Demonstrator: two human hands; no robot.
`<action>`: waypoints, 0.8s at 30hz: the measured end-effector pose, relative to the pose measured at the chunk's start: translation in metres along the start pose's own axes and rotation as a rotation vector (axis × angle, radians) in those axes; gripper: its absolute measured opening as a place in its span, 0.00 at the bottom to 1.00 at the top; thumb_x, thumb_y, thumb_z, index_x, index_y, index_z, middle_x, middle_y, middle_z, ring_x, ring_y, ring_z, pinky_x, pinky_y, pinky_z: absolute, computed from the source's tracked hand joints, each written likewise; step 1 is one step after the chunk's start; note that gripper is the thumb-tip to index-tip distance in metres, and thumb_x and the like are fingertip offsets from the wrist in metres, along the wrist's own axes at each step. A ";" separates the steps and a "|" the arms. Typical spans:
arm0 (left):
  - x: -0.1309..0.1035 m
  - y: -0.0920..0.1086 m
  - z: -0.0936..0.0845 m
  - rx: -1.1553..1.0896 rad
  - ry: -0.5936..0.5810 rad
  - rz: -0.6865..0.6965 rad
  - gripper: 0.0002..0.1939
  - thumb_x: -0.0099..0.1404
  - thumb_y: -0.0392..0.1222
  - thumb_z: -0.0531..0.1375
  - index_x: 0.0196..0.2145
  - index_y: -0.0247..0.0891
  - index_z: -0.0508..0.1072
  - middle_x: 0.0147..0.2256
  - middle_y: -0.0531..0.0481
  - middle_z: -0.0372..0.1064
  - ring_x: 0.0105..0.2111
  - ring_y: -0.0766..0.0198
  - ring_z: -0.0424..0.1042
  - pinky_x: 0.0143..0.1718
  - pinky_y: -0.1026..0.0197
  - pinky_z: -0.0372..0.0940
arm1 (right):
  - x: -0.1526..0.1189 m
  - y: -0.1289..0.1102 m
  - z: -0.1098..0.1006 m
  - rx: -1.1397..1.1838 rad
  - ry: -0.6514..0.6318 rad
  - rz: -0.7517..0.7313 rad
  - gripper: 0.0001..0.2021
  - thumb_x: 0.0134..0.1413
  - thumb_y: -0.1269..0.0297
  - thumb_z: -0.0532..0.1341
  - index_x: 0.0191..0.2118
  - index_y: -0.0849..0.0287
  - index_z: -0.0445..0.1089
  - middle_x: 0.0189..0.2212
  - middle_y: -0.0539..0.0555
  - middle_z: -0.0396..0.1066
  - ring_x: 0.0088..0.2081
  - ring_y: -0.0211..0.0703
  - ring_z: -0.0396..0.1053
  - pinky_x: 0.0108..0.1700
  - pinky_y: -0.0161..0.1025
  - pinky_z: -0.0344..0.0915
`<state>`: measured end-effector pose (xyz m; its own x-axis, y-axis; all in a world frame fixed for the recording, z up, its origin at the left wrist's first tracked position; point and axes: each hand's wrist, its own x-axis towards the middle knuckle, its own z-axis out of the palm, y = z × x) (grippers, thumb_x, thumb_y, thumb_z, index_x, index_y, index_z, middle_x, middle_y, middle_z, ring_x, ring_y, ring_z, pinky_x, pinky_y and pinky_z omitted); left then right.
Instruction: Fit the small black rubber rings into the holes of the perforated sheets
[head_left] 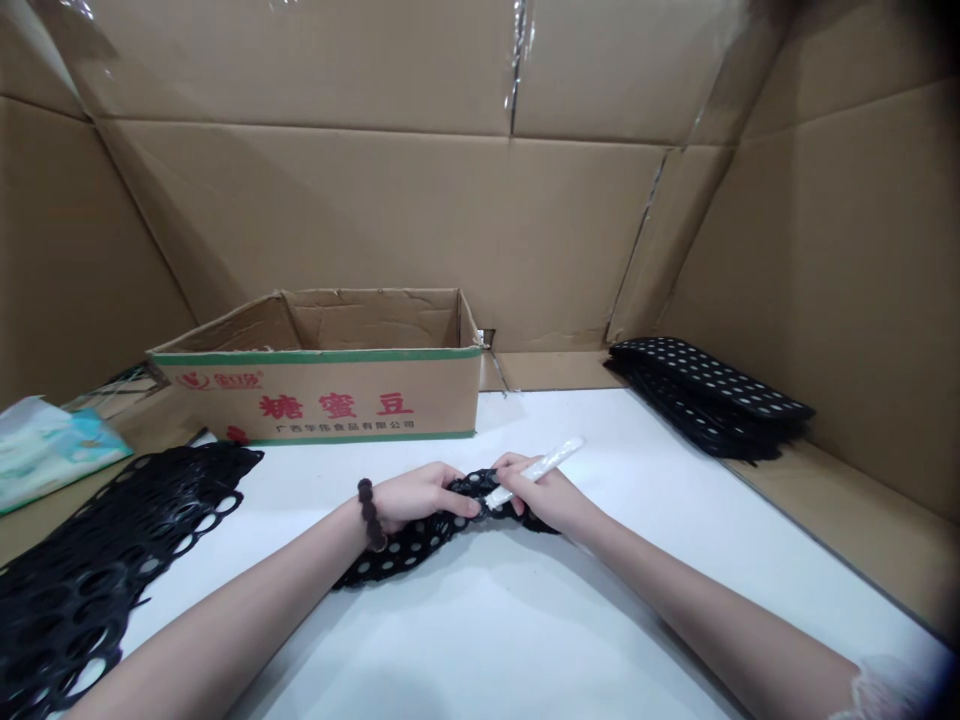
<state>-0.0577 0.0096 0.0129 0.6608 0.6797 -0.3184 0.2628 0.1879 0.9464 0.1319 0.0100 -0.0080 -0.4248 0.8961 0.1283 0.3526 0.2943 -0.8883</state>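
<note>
A black piece with rows of round holes lies bunched on the white table between my two hands. My left hand, with a dark beaded band at its wrist, is closed on the piece, thumb on top. My right hand pinches the piece's other side and also holds a slim white pen-like tool. The tool slants up to the right, its lower end at the black material near my left thumb.
An open cardboard box with red print stands behind my left hand. Black perforated sheets lie at the left, near a tissue pack. A stack of dotted black pieces sits at the back right. Cardboard walls surround the white table.
</note>
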 end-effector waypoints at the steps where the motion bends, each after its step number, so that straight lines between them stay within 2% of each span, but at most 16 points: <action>1: 0.000 0.000 0.000 -0.003 0.000 -0.002 0.11 0.47 0.43 0.61 0.25 0.32 0.68 0.21 0.55 0.63 0.21 0.71 0.57 0.23 0.67 0.49 | 0.000 0.000 0.000 -0.004 -0.004 -0.009 0.18 0.51 0.65 0.50 0.12 0.62 0.59 0.29 0.51 0.66 0.25 0.33 0.61 0.31 0.31 0.58; 4: 0.000 -0.001 0.000 -0.003 0.004 -0.004 0.10 0.47 0.43 0.60 0.24 0.33 0.67 0.21 0.55 0.62 0.20 0.71 0.57 0.23 0.68 0.49 | 0.000 0.000 0.000 -0.028 -0.015 -0.031 0.19 0.51 0.65 0.49 0.12 0.63 0.59 0.30 0.51 0.66 0.25 0.32 0.61 0.31 0.30 0.58; 8: 0.001 -0.005 0.001 0.068 0.064 0.043 0.09 0.48 0.42 0.59 0.24 0.32 0.66 0.21 0.56 0.59 0.21 0.71 0.55 0.23 0.67 0.48 | -0.004 -0.003 0.003 -0.102 0.012 -0.073 0.18 0.52 0.64 0.48 0.15 0.62 0.59 0.29 0.51 0.64 0.25 0.32 0.61 0.30 0.31 0.57; 12: 0.001 -0.007 0.005 0.136 0.090 0.095 0.08 0.49 0.42 0.57 0.23 0.33 0.65 0.21 0.56 0.58 0.21 0.71 0.53 0.23 0.67 0.48 | -0.008 -0.007 0.011 -0.293 0.098 -0.190 0.16 0.52 0.66 0.48 0.17 0.62 0.61 0.30 0.52 0.62 0.28 0.34 0.60 0.33 0.32 0.57; 18: -0.001 -0.005 0.014 0.119 0.138 0.185 0.07 0.50 0.40 0.57 0.22 0.34 0.61 0.21 0.56 0.53 0.22 0.71 0.51 0.24 0.67 0.47 | 0.000 -0.001 0.019 -0.590 0.200 -0.236 0.14 0.51 0.69 0.49 0.19 0.61 0.63 0.27 0.52 0.62 0.30 0.36 0.59 0.34 0.34 0.55; 21: -0.002 -0.004 0.012 0.081 0.131 0.243 0.07 0.51 0.39 0.57 0.24 0.34 0.61 0.22 0.56 0.53 0.23 0.71 0.51 0.24 0.68 0.47 | 0.006 0.002 0.019 -0.573 0.209 -0.234 0.14 0.52 0.68 0.48 0.18 0.61 0.61 0.26 0.51 0.61 0.29 0.35 0.59 0.32 0.32 0.55; 24: -0.004 -0.005 0.004 0.054 0.074 0.243 0.07 0.52 0.40 0.57 0.26 0.34 0.63 0.24 0.55 0.55 0.24 0.71 0.52 0.26 0.68 0.48 | 0.008 -0.001 0.017 -0.474 0.200 -0.203 0.15 0.53 0.66 0.47 0.18 0.61 0.58 0.27 0.51 0.60 0.27 0.33 0.59 0.30 0.31 0.55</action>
<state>-0.0584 0.0031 0.0095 0.6567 0.7504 -0.0752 0.1411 -0.0242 0.9897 0.1141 0.0108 -0.0138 -0.3730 0.8376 0.3992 0.6365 0.5440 -0.5467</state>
